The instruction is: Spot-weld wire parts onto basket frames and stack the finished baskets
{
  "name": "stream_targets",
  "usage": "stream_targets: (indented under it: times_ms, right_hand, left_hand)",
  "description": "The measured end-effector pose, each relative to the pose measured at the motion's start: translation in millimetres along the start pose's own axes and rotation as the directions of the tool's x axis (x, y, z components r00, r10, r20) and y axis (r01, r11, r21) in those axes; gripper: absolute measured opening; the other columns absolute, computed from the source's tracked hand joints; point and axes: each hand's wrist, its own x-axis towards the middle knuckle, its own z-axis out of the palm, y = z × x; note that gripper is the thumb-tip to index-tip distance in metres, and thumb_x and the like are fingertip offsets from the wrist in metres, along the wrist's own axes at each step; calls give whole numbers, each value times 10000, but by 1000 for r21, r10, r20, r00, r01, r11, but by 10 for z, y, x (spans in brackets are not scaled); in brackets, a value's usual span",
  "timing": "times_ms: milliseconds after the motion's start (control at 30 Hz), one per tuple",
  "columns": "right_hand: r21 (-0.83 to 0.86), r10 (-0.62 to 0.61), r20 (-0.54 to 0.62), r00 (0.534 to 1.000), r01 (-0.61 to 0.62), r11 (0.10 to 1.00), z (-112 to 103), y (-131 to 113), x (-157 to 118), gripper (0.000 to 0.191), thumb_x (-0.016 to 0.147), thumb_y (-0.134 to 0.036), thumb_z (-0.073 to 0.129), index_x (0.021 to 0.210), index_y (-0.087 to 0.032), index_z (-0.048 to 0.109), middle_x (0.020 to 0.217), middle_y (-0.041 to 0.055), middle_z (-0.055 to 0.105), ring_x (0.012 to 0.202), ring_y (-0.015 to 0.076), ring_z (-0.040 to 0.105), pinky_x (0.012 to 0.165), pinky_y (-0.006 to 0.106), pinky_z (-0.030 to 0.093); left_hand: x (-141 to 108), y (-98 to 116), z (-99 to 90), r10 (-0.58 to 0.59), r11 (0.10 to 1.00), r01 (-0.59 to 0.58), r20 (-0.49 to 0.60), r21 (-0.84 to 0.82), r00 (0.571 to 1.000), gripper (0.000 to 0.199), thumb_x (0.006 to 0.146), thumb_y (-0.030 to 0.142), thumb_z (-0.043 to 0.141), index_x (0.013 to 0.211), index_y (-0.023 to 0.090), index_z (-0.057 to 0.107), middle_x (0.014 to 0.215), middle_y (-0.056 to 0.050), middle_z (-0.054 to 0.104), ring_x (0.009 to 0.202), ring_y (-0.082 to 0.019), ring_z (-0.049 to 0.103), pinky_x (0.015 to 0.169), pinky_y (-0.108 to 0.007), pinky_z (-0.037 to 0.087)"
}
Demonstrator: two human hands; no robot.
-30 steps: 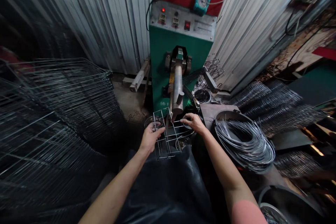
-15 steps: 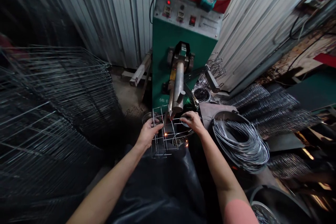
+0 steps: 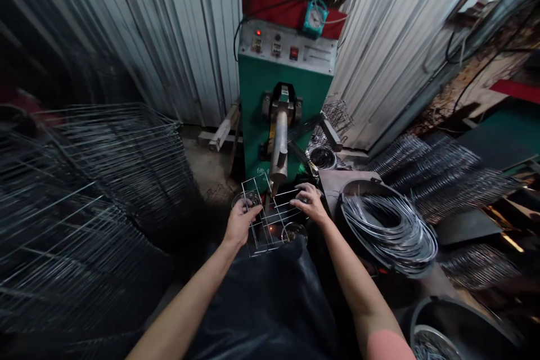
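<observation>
My left hand (image 3: pixel 241 224) is closed on the left side of a small wire grid (image 3: pixel 262 224), thumb on top of the wires. At the grid's right side my right hand (image 3: pixel 310 202) has its thumb and fingers bent around the wire ends; the exact contact is hard to make out. The grid lies tilted under the rod-like upper arm (image 3: pixel 279 146) of a green spot-welding machine (image 3: pixel 287 79), close to its electrode tip (image 3: pixel 274 188). A small orange spark glows below the grid. A dark apron (image 3: pixel 261 304) covers my lap.
Stacked wire panels (image 3: pixel 126 152) rise on the left. To the right, a round tub (image 3: pixel 343 230) holds a coil of wire (image 3: pixel 392 230). Another tub (image 3: pixel 455 309) with small wire pieces stands lower right. Bundled wire mesh (image 3: pixel 439 174) lies behind, and corrugated metal sheets (image 3: pixel 185 28) form the wall.
The bright sparks have faded to one small glow. The grid has turned slightly under the electrode, and the right hand's fingers have loosened a little. My view has tilted upward.
</observation>
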Motion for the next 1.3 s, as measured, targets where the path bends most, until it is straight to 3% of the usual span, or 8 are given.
stream_targets:
  times_ms: [500,1300]
  right_hand:
    - [15,-75,86,993,74,997,-21,73,220,241,754,-430,654,649,-217,616,1073,26,618,1092,227,420,945,425,264]
    - [30,19,150,989,-24,999,31,114,408,292,768,-467,613,646,-201,623,1103,53,607,1122,249,405,945,432,245]
  left_hand:
    - [79,39,0,-18,998,15,-38,-55,999,412,478,286,778,704,170,453,543,95,461,448,-31,413,460,-161,325]
    - [365,40,17,-51,994,48,-27,-96,998,410,423,252,775,664,160,456,538,74,509,420,-29,410,415,-162,302]
